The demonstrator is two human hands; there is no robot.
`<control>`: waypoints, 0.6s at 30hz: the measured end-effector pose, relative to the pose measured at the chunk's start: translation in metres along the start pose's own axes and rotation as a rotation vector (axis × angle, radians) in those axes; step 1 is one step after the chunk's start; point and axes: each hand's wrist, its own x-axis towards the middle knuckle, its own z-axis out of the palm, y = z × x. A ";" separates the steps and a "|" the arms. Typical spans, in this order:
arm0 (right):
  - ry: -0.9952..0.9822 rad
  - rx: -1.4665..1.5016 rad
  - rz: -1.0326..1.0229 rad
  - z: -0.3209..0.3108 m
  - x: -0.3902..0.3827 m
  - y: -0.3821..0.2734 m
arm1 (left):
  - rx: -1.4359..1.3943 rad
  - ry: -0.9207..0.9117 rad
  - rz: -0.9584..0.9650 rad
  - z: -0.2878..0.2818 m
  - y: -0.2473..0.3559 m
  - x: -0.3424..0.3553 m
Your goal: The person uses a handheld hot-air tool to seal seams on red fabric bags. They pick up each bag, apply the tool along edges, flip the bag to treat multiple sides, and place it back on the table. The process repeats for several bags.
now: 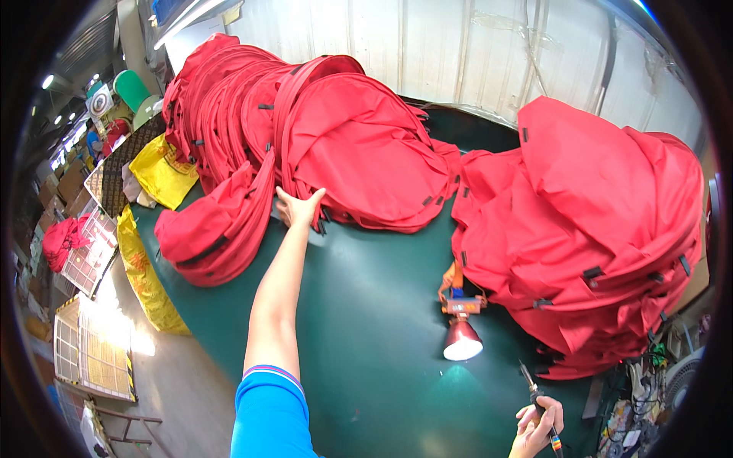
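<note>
My left hand (298, 206) reaches to the lower edge of a row of stacked red fabric pieces (351, 153), fingers spread at the hanging folds; whether it touches them is unclear. Just left of it droops a folded red bundle (198, 237). At lower right, my right hand (538, 427) grips a slim pen-like tool with a metal tip (538, 397), pointing up. A lit red lamp (460, 328) with an orange strap rests on the dark green table (359, 305), beside a large pile of red fabric (580, 214).
Yellow sacks (145, 275) edge the table's left side, above a floor with grated crates (92, 343). A pale panelled wall (427, 53) backs the table. Cables and a grey fan (683, 382) crowd the right edge. Stacked goods line the far left.
</note>
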 end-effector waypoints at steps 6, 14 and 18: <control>-0.018 -0.106 0.010 0.045 0.015 0.028 | -0.208 -0.215 -0.028 0.023 -0.005 0.070; -0.103 -0.079 0.025 0.093 0.012 0.016 | -0.841 -0.378 -0.095 0.035 -0.019 0.058; -0.197 -0.126 -0.120 0.104 0.013 0.013 | -0.745 -0.051 -0.055 0.028 -0.036 0.020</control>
